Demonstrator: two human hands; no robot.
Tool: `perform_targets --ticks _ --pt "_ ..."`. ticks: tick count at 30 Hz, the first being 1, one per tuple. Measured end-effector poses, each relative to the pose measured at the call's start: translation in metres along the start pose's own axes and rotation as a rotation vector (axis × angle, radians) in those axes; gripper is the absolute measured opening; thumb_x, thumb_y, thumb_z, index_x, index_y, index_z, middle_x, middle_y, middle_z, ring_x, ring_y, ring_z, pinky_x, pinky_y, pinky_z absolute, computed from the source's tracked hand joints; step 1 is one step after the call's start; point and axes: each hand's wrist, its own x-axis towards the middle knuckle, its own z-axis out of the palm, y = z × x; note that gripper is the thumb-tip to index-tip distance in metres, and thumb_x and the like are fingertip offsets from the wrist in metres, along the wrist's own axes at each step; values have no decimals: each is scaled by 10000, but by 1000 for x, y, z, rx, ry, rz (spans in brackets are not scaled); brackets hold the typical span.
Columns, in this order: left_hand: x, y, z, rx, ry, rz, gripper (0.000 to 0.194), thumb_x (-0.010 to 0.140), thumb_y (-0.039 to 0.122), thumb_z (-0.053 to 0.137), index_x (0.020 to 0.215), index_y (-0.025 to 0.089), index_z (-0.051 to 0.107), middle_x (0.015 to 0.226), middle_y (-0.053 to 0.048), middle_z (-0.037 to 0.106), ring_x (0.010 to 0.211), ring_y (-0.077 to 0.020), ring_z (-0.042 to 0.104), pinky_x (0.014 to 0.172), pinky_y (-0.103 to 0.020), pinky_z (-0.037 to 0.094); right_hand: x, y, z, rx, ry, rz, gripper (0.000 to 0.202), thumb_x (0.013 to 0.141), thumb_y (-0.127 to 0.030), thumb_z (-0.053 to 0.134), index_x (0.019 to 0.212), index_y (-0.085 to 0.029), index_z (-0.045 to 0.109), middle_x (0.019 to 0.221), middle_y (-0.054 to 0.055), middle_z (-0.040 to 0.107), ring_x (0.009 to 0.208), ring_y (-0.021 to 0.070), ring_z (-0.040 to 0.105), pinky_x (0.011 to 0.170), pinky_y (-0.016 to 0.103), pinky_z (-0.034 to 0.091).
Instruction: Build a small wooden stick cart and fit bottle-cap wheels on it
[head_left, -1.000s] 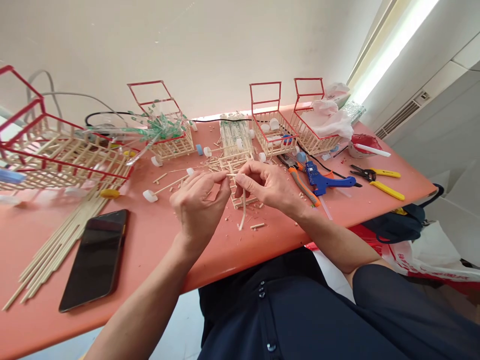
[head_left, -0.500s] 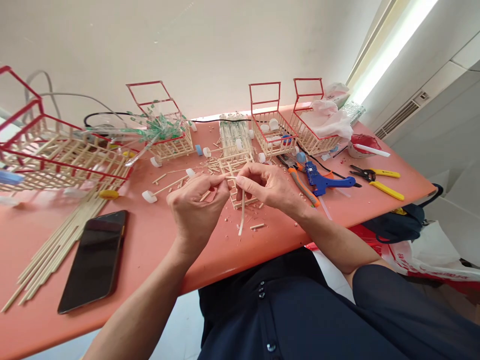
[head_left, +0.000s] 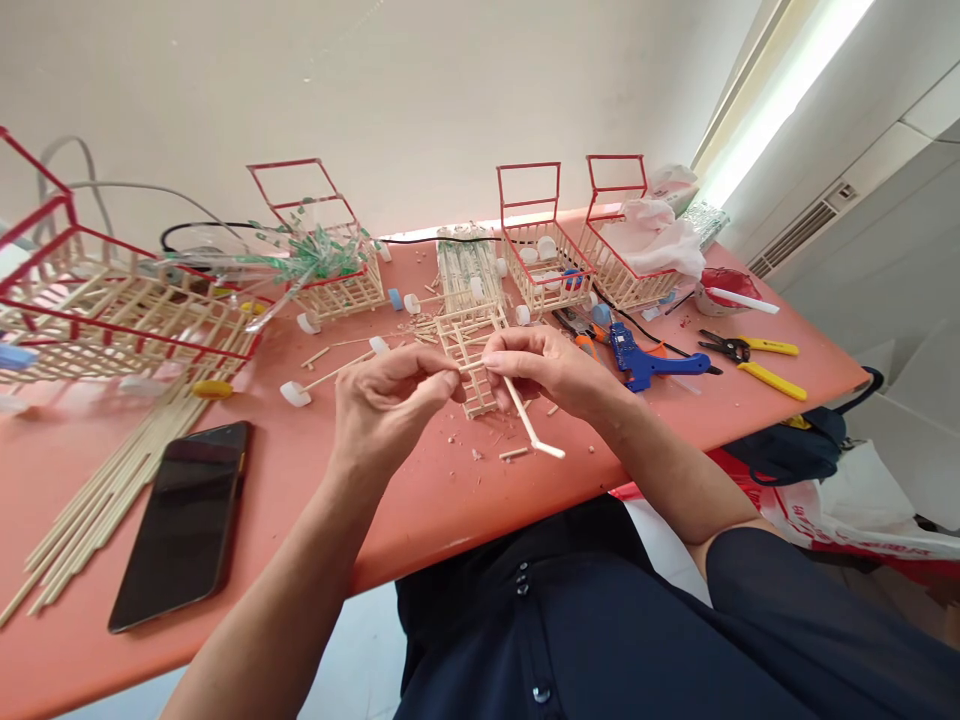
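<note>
My left hand (head_left: 401,395) pinches the end of a short wooden stick between thumb and fingertips. My right hand (head_left: 544,368) grips the same piece from the other side, where a longer wooden stick (head_left: 523,412) runs down and right to a short angled end. How the sticks join is hidden by the fingers of my right hand. Behind and beneath both hands lies a lattice frame of wooden sticks (head_left: 466,340) on the orange table (head_left: 420,510). A loose cut stick (head_left: 514,454) rests nearer the table edge.
Small red-rimmed stick carts (head_left: 551,265) stand along the wall. A blue glue gun (head_left: 637,355) and yellow-handled pliers (head_left: 754,360) lie right. Left are a black phone (head_left: 184,525), a bundle of long sticks (head_left: 112,490) and a stick axle with white caps (head_left: 330,375).
The held stick piece has turned, its long part swinging from pointing straight down to down and right. Both hands still pinch it, now slightly farther apart.
</note>
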Motion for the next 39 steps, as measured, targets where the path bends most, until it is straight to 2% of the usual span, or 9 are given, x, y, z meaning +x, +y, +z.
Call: perform_targets --ticks 5,9,12,16,23,26,29,35,39 --pt "15 -11 -13 -247 25 -138 168 926 296 537 763 263 559 653 2 631 651 -176 635 706 -353 577 -2 -5 -3 10 39 -51 321 896 -408 860 758 -196 663 632 -32 705 554 80 560 499 178 351" --pt "25 -25 -32 256 117 -52 428 1038 425 546 649 246 549 591 -2 612 633 -179 576 734 -364 483 -2 -6 -3 -13 66 -67 328 900 -418 870 763 -195 672 642 -30 716 561 82 559 512 191 367" --pt "26 -39 -40 619 -6 -26 362 996 468 646 707 254 602 652 -12 634 667 -211 561 712 -365 394 -2 -5 -3 -33 64 -86 330 903 -420 878 769 -198 674 654 -29 717 579 86 564 531 203 401" --pt "18 -62 -36 895 -232 -51 167 896 269 706 786 277 580 794 -69 721 799 -308 680 672 -381 365 -4 -6 -3 -71 75 -101 323 918 -431 878 793 -202 688 680 -30 716 630 102 608 587 222 466" --pt "13 -70 -33 967 -317 -28 205 949 196 572 774 280 506 876 -128 749 865 -355 734 675 -407 405 -5 -4 -6 -213 14 -101 346 942 -479 885 848 -187 725 764 -4 751 696 111 621 671 240 507" --pt "19 -57 -38 835 -217 -48 106 935 239 546 852 273 600 838 -101 748 857 -335 733 731 -414 474 -2 -1 -8 -236 23 -114 377 942 -520 887 867 -185 732 785 0 742 714 118 625 677 247 502" --pt "24 -40 -44 544 -103 -69 200 937 326 564 1012 270 741 786 -47 746 798 -286 743 775 -403 549 -1 1 -10 -251 94 -150 395 925 -542 905 884 -180 752 804 -9 711 709 106 578 658 242 464" --pt "21 -11 -36 -302 -130 -328 260 866 414 858 1034 233 778 693 0 592 545 -130 466 459 -260 326 1 3 -12 -219 126 -187 436 896 -577 934 897 -178 758 765 -37 640 668 91 532 588 231 414" --pt "17 -2 -20 -704 -227 -474 401 726 356 1041 949 197 748 788 -11 649 609 -93 513 472 -193 365 2 4 -12 -157 82 -150 449 895 -574 939 980 -187 727 780 -36 669 654 93 571 544 209 412"
